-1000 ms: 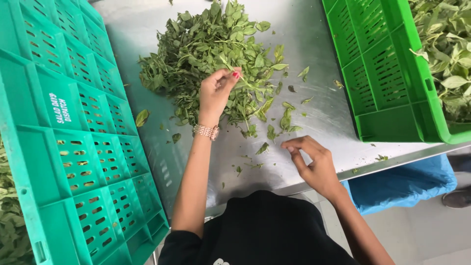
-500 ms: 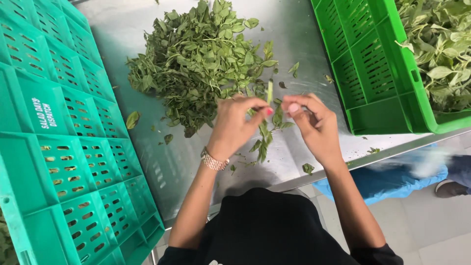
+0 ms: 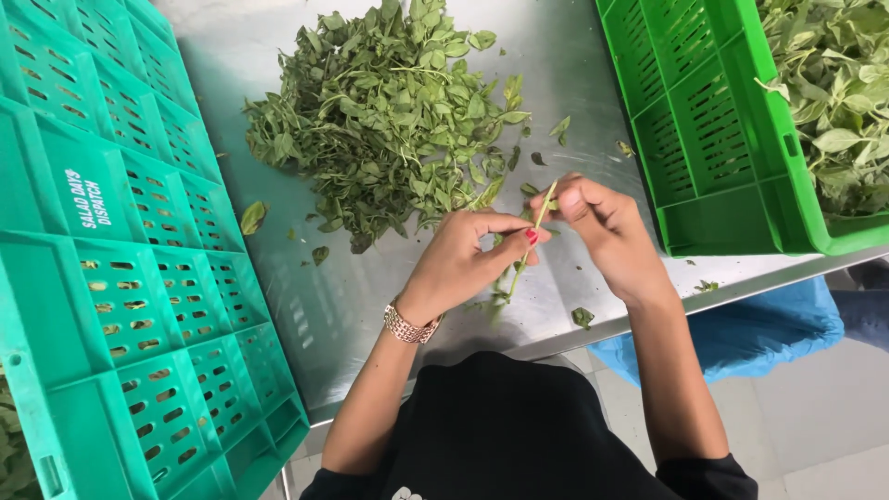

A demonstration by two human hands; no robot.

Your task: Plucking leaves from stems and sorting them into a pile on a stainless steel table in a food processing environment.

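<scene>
A thin green stem [image 3: 530, 243] runs on a slant, upper tip pointing up and right, lower end trailing down-left toward the table edge. The right hand [image 3: 607, 236] pinches its top between closed fingertips; the left hand [image 3: 463, 261] nips it lower down, thumb and forefinger shut tight. Both hover over the steel table [image 3: 278, 56], just below the leaf pile [image 3: 384, 111]. Green crates sit either side: left crate [image 3: 111, 250], right crate [image 3: 713, 120].
</scene>
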